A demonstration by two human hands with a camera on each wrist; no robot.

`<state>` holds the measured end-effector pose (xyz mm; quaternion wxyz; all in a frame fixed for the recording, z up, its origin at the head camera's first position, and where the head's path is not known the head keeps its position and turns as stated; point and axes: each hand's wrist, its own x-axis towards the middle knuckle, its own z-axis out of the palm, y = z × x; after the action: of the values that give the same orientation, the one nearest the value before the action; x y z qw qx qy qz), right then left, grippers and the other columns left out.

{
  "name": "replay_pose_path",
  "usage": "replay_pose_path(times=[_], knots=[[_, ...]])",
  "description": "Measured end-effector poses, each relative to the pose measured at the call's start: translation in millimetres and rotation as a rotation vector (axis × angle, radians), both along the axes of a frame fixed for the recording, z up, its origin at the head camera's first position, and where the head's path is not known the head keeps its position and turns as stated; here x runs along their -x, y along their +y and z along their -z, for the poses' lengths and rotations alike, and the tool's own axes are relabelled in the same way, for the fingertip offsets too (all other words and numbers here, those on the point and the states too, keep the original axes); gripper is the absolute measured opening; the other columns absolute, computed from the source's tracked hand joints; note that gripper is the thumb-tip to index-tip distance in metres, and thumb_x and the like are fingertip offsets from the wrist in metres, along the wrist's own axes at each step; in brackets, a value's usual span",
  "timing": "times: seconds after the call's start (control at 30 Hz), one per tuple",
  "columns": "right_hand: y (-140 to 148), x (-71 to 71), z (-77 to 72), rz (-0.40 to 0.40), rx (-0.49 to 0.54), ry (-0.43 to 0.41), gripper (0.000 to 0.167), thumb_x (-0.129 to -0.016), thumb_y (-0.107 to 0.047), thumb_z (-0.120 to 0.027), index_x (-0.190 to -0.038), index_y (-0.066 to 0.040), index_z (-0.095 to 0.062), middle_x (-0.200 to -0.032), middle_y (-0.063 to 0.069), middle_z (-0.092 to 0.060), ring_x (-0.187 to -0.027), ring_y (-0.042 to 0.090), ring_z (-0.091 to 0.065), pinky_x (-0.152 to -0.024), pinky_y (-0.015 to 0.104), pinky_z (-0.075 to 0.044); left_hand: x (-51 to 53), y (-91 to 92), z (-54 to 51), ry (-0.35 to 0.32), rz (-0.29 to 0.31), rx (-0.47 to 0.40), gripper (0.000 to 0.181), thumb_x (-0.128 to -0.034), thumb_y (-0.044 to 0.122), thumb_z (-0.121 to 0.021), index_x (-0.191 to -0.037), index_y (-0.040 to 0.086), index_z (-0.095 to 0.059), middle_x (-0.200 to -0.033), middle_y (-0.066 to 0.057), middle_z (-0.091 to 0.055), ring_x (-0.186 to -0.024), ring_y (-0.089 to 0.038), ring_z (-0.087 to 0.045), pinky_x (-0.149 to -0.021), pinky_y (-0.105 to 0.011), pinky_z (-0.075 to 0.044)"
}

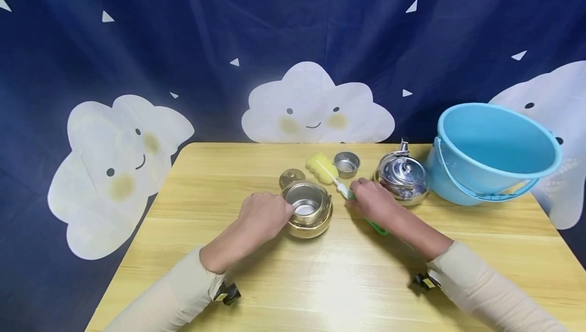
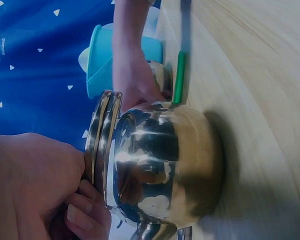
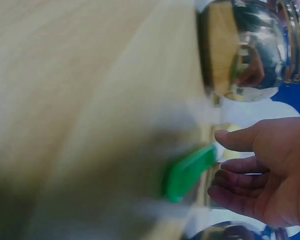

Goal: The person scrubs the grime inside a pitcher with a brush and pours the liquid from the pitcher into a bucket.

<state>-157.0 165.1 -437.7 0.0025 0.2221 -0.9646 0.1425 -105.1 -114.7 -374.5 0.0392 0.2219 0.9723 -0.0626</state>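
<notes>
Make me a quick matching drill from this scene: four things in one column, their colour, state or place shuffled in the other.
1. gold kettle
2. sponge brush
3. silver kettle
4. bucket

A. light blue all over
B. yellow at one end, green at the other
C. uncovered, gripped near its rim by the left hand
D. lidded, with no hand gripping it

Right pairs: 1-C, 2-B, 3-D, 4-A

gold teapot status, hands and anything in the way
Left hand gripping gold teapot. Right hand at sponge brush, grip not closed. Teapot upright, lid off. Silver kettle close beside right hand.
</notes>
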Motion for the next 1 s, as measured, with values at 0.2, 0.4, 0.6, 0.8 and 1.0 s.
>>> replay_pose_path(times=[0.2, 0.4, 0.6, 0.8, 1.0], knots=[[-4.5, 2.1, -23.3, -0.005, 0.029, 0.076, 0.016, -0.091, -0.021, -0.079, -0.094, -0.006, -0.072, -0.079, 0.006, -0.066, -0.065, 0.018, -0.06, -0.058, 0.036, -0.053, 1.4, -3.4, 4.3, -0.009, -0.025, -0.058, 0.04, -0.1039, 0.027, -0.052, -0.065, 0.017, -0.05, -0.059, 0.0, -0.047, -0.053, -0.019, -0.046, -0.045, -0.033, -0.041], [-12.2, 1.5, -48.2, -0.017, 0.166, -0.009, 0.019, -0.097, -0.026, -0.073, -0.094, -0.007, -0.075, -0.074, 0.001, -0.069, -0.063, 0.012, -0.059, -0.062, 0.032, -0.052, 5.8, -8.8, 9.6, -0.049, -0.216, -0.303, 0.04, -0.1039, 0.036, -0.047, -0.072, 0.013, -0.056, -0.064, -0.005, -0.055, -0.061, -0.025, -0.056, -0.052, -0.037, -0.046], [-19.2, -6.4, -58.2, -0.015, 0.254, -0.316, 0.04, -0.101, -0.043, -0.063, -0.076, -0.012, -0.065, -0.062, 0.003, -0.064, -0.052, 0.013, -0.054, -0.053, 0.03, -0.047, 12.9, -14.8, 8.3, -0.13, -0.276, -0.458, 0.039, -0.106, 0.042, -0.045, -0.086, 0.011, -0.058, -0.069, -0.004, -0.058, -0.059, -0.021, -0.056, -0.054, -0.033, -0.045], [-27.1, -10.3, -56.9, 0.045, 0.323, -0.62, 0.056, -0.102, -0.052, -0.058, -0.082, -0.001, -0.071, -0.071, 0.011, -0.071, -0.059, 0.027, -0.071, -0.062, 0.042, -0.062, 22.1, -17.1, 5.6, -0.239, -0.299, -0.558, 0.042, -0.1062, 0.041, -0.046, -0.076, 0.015, -0.059, -0.064, -0.002, -0.059, -0.053, -0.017, -0.053, -0.052, -0.03, -0.044], [-33.4, -8.7, -54.1, 0.06, 0.38, -0.739, 0.054, -0.105, -0.046, -0.055, -0.087, 0.002, -0.072, -0.075, 0.015, -0.073, -0.063, 0.029, -0.074, -0.064, 0.044, -0.063, 28.0, -18.5, 2.6, -0.342, -0.329, -0.57, 0.046, -0.1051, 0.043, -0.047, -0.068, 0.016, -0.055, -0.057, -0.001, -0.06, -0.048, -0.02, -0.06, -0.051, -0.031, -0.047]])
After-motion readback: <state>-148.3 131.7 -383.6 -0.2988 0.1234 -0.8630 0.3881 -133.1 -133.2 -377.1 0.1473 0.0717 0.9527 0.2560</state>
